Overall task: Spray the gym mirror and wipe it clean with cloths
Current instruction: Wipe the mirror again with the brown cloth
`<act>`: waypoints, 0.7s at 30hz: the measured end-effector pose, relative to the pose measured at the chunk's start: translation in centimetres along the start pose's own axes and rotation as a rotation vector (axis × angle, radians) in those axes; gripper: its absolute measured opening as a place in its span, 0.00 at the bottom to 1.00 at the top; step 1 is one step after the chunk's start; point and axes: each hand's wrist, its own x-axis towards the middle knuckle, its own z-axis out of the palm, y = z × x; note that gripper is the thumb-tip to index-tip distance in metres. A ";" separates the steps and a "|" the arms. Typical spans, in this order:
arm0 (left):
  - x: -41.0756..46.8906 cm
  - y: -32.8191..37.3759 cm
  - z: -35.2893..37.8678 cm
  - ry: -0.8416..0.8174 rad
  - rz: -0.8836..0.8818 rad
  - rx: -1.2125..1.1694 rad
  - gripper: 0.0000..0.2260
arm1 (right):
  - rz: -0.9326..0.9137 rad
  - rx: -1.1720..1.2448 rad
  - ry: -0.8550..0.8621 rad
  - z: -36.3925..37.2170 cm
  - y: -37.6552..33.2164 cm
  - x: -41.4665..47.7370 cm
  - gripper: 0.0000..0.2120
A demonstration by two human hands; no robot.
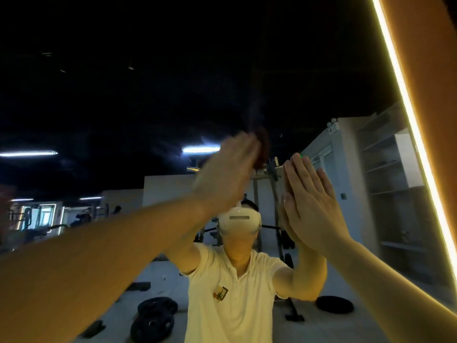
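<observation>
The gym mirror (123, 95) fills nearly the whole view, and a person in a white headset and pale shirt is reflected in it. My left hand (227, 169) is raised, motion-blurred, and presses a dark reddish-brown cloth (262, 147) flat against the glass with straight fingers. To its right, my right hand (309, 204) lies flat on the mirror with straight fingers, meeting its own reflection. No spray bottle is in view.
A glowing light strip (408, 107) runs down the mirror's right edge, with an orange wall (435, 70) beyond it. The glass reflects black weight plates (155, 315) on a pale floor, a rack (274, 184) and white shelves (385, 169).
</observation>
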 end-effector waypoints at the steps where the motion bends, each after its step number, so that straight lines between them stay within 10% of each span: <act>1: -1.5 1.0 0.2 -0.050 0.144 0.003 0.29 | -0.007 -0.002 -0.005 -0.4 0.0 -0.1 0.29; 5: -2.8 -4.0 -1.2 -0.212 0.323 0.028 0.30 | 0.017 0.000 -0.018 -0.9 -0.2 0.2 0.29; 12: -0.4 -8.6 -3.3 0.021 -0.292 0.021 0.25 | 0.014 -0.092 -0.089 -0.1 0.1 0.2 0.32; 21: -1.7 -5.9 -1.7 -0.220 0.314 0.000 0.28 | 0.009 -0.098 -0.092 -0.4 -0.1 0.2 0.32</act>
